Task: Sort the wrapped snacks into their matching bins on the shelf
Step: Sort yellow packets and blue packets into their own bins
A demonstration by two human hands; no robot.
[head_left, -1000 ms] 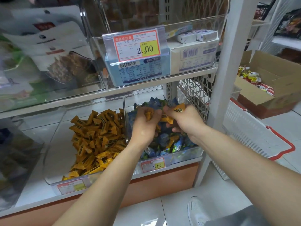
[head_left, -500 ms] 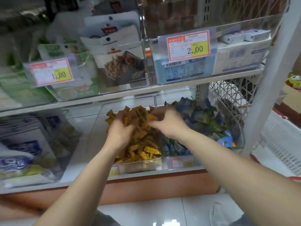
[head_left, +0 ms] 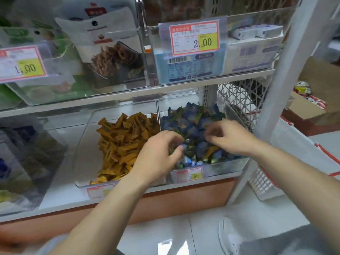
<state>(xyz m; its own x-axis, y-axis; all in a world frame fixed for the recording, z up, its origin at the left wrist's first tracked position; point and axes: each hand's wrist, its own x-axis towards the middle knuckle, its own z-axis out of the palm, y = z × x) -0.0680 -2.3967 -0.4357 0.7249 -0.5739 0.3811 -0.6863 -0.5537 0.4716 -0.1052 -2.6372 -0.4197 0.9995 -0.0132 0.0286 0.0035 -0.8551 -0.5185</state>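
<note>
Snacks (head_left: 193, 124) lie jumbled every way; both hands' curled fingers (head_left: 179, 148) dig in, grasp unclear.

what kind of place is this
Most likely a small shop or convenience store: price tags clipped to clear bins on a white shelf, loose wrapped snacks sold in bulk, and a white shopping basket beside the shelf.
</note>
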